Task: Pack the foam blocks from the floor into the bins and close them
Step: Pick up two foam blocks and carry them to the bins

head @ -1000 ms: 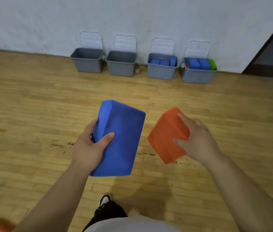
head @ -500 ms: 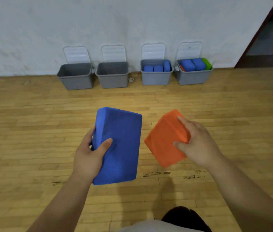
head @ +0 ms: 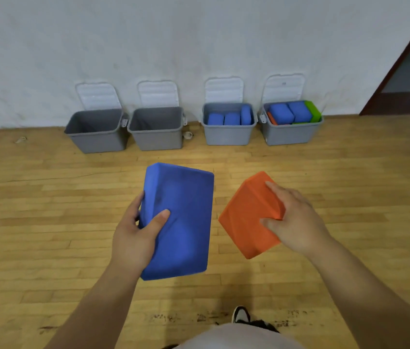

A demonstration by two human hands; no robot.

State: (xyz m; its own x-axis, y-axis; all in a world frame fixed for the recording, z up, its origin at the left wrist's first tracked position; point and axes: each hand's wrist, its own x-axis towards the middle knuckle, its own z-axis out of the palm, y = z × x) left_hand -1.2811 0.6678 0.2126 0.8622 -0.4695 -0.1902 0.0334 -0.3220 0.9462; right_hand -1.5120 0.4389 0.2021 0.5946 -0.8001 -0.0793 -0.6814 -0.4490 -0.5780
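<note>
Bright, even, diffuse indoor light. A faint, soft shadow lies on the floor (head: pixel 35 235) just below the grip of the left hand (head: pixel 133 233) and right hand (head: pixel 297 222). Far beyond the grip, the base of the wall (head: pixel 199 34) bows with wide-angle distortion. Edges look slightly soft.

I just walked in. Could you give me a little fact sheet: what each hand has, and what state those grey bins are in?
Left hand: grips a blue foam block
Right hand: grips an orange foam block
Leftmost bin: looks empty, lid up
Second bin: looks empty, lid up
Third bin: blue blocks inside, lid up
Rightmost bin: blue, green and orange blocks, nearly full, lid up
Bins closed: none
</note>
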